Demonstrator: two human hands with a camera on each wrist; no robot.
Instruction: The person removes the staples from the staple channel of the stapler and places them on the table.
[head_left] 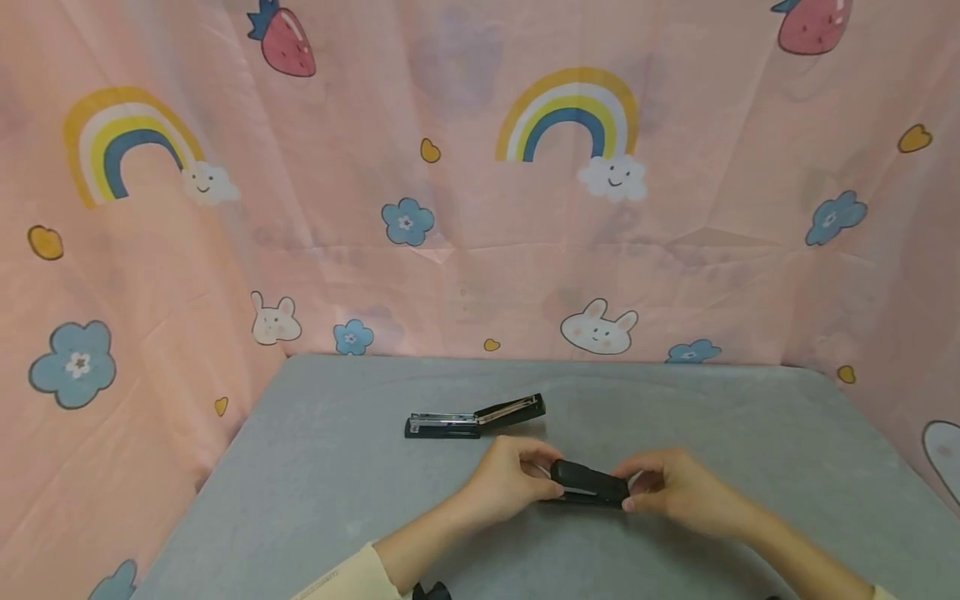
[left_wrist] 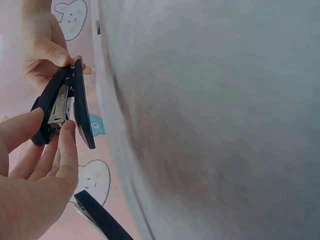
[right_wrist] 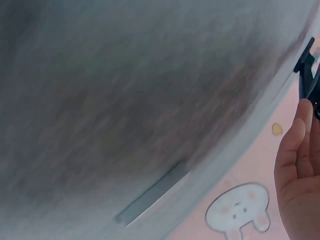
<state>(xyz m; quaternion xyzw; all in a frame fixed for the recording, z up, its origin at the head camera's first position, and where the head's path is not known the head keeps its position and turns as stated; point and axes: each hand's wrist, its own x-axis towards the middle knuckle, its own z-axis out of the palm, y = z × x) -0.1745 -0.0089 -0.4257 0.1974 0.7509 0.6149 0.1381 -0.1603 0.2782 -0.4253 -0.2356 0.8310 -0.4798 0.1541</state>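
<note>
Both hands hold a black stapler over the near half of the grey table. My left hand pinches its front end, thumb on the top arm and fingertips against the metal magazine. At the hinge end, the fingers and thumb of my right hand grip it. The base stands swung apart from the upper part in the left wrist view. Behind the left hand, a second black stapler lies folded wide open, its silvery staple channel showing. The right wrist view catches only part of the held stapler.
A thin grey strip lies on the table in the right wrist view. The grey table ends at the back against a pink curtain printed with rainbows, rabbits and flowers, which also hangs along both sides.
</note>
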